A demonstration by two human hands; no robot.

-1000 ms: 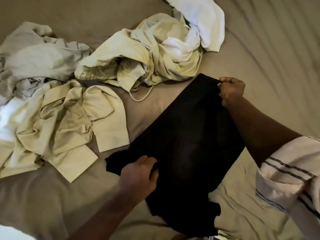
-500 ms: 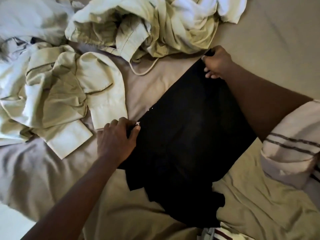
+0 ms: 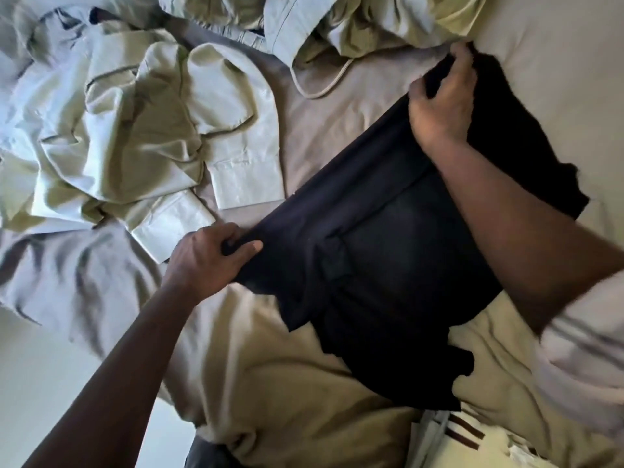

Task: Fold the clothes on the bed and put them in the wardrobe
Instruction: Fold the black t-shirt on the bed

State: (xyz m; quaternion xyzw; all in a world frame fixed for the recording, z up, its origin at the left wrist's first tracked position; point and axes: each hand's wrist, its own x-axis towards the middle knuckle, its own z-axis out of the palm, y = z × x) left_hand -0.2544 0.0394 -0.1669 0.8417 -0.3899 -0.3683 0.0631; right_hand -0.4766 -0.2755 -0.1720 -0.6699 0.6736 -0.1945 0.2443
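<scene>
Both hands are on the black cloth garment (image 3: 388,238), which lies partly folded on the beige bed sheet (image 3: 557,62), centre to right. The left hand (image 3: 206,261) pinches its left edge, thumb on top, fingers curled under the fabric. The right hand (image 3: 442,103) grips the far corner, fingers bunched into the cloth. Left of it sprawls a crumpled pale green shirt (image 3: 135,130), cuffs pointing near. At the far edge is another rumpled pale green garment (image 3: 354,25), its pale drawstring cord (image 3: 320,89) looping onto the sheet. A white striped sleeve (image 3: 580,349) covers the right upper arm.
</scene>
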